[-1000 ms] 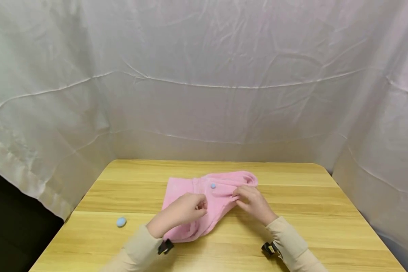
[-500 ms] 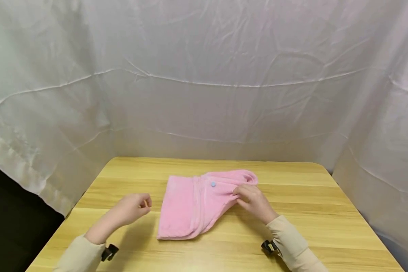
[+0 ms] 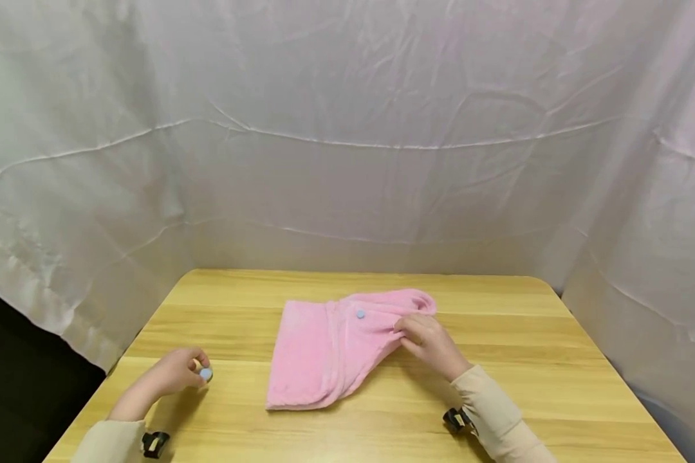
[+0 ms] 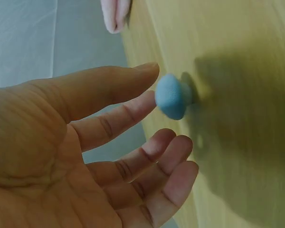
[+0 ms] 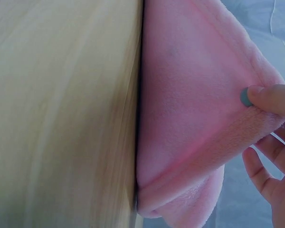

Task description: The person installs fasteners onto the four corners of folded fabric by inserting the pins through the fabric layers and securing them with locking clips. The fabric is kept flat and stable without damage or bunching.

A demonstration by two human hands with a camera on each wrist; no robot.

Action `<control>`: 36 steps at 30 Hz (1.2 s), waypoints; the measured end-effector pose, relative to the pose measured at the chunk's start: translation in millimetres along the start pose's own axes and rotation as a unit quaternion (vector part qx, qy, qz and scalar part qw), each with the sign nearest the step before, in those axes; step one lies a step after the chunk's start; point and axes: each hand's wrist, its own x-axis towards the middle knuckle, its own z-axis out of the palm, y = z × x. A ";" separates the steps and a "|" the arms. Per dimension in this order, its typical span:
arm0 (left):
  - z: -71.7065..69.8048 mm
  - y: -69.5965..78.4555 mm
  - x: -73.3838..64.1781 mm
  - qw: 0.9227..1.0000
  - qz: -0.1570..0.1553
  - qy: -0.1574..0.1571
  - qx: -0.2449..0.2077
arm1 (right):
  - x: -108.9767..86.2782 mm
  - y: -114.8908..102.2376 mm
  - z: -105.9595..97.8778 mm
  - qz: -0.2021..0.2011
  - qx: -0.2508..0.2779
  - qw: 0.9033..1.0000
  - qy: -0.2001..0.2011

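Observation:
A folded pink plush cloth [image 3: 304, 354] lies mid-table, broad on the left and narrowing rightward to a rolled end. My right hand [image 3: 431, 344] pinches its near edge between thumb and fingers. In the right wrist view a blue-green disc [image 5: 246, 97] shows right beside the thumb. A small blue dot-like button [image 3: 360, 314] sits on top of the cloth. At the left, my left hand [image 3: 176, 371] reaches a blue domed button [image 4: 171, 97] with a short stem. Its thumb and forefinger come up to the dome without visibly closing on it; the other fingers are loosely bent.
The light wooden table [image 3: 515, 386] has bare wood on both sides of the cloth. Grey-white curtains [image 3: 347, 193] hang behind and at both sides. Black wrist-worn devices [image 3: 154, 444] sit under both sleeves.
My left hand has moved left from above the cloth to the blue domed button, its fingertips now at it. The right hand keeps its pinch on the cloth in the same place.

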 end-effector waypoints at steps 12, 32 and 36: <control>11.6 -2.2 8.2 0.999 -0.021 0.026 -0.005 | 0.7 -0.3 -0.3 0.001 -0.002 1.000 -0.005; 9.7 19.9 16.2 0.999 0.014 0.031 0.011 | -0.6 -1.5 -0.5 0.003 -0.012 1.000 -0.011; 9.1 30.2 20.3 0.999 0.035 0.035 0.013 | -0.1 -1.5 -0.9 0.005 -0.014 1.000 -0.013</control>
